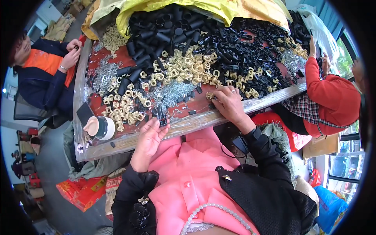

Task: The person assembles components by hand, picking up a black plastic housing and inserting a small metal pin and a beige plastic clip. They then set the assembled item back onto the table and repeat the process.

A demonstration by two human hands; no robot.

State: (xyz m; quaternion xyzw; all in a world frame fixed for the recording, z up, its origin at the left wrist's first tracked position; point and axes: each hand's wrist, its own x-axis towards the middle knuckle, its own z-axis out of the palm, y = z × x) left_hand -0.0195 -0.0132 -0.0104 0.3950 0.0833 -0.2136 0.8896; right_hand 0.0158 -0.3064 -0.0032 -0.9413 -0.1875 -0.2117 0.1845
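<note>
My left hand (147, 140) is closed at the front edge of the table, pinching a small black plastic part (161, 118) upright between thumb and fingers. Farther right, my right hand (231, 105) rests by the same edge, its thumb and fingertips closed on a beige ring-shaped clip (210, 95). Between the hands lie small silvery metal pieces (172, 94) and a few black bits. Beyond my left hand spreads a scatter of beige clips (124, 105), and a larger heap of beige clips (192, 66) stands in the middle.
Black tubes (156, 39) and small black fittings (235, 51) cover the table's back. A lidded cup (105, 128) and a dark phone-like slab (85, 113) stand at the left corner. A plastic-wrapped rim (188, 127) edges the table. Co-workers sit left (47, 74) and right (333, 94).
</note>
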